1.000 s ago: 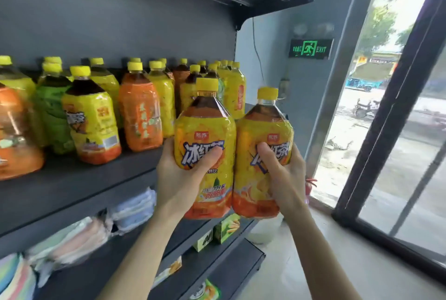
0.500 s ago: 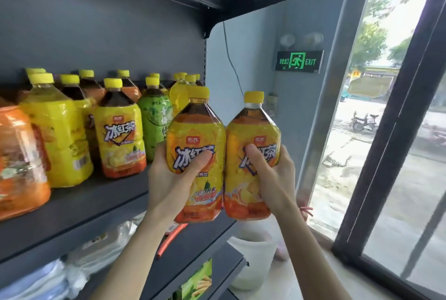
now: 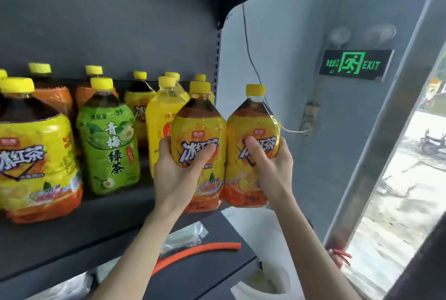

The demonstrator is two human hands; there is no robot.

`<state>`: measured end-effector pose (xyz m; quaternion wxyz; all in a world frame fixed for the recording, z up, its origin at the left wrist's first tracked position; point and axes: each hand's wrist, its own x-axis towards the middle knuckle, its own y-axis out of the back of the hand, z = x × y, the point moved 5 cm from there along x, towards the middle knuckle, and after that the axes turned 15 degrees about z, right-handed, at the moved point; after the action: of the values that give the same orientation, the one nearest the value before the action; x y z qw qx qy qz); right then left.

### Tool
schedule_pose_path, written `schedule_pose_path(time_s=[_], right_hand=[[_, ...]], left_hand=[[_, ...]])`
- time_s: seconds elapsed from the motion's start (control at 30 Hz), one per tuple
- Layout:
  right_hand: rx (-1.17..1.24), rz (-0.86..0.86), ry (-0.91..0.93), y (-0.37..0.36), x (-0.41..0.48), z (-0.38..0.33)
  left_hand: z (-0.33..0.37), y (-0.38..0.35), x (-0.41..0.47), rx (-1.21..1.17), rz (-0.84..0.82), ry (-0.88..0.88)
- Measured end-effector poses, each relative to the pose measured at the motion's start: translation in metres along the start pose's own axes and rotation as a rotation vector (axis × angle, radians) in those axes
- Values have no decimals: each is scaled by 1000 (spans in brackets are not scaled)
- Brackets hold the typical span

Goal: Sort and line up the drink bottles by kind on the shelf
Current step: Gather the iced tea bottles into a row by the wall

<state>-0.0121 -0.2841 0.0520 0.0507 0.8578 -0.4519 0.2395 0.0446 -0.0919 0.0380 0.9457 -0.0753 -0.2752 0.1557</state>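
Left iced-tea bottle (image 3: 198,128) and right iced-tea bottle (image 3: 254,124) are upright and touching side by side at the right end of the shelf (image 3: 115,213), the left hand (image 3: 177,175) curled round the first, the right hand (image 3: 274,170) round the second. Their bases seem just clear of the shelf's front edge, though that is hard to judge.

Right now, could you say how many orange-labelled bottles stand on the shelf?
2: left orange bottle behind the front-left iced tea bottle, right orange bottle behind the green tea bottle; others possibly hidden.
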Motion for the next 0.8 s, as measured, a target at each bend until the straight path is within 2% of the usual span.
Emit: schedule_pose_path(time_s=[0.37, 0.6, 0.73, 0.8], right_hand=[[186, -422, -50, -60, 80, 73], [16, -524, 42, -123, 108, 96], [51, -501, -6, -143, 120, 109], [105, -575, -42, -146, 120, 114]], left_hand=[[-18, -47, -13, 230, 346, -159], [-23, -61, -16, 225, 397, -178], [-27, -65, -17, 249, 405, -167], [-28, -66, -16, 257, 410, -180]])
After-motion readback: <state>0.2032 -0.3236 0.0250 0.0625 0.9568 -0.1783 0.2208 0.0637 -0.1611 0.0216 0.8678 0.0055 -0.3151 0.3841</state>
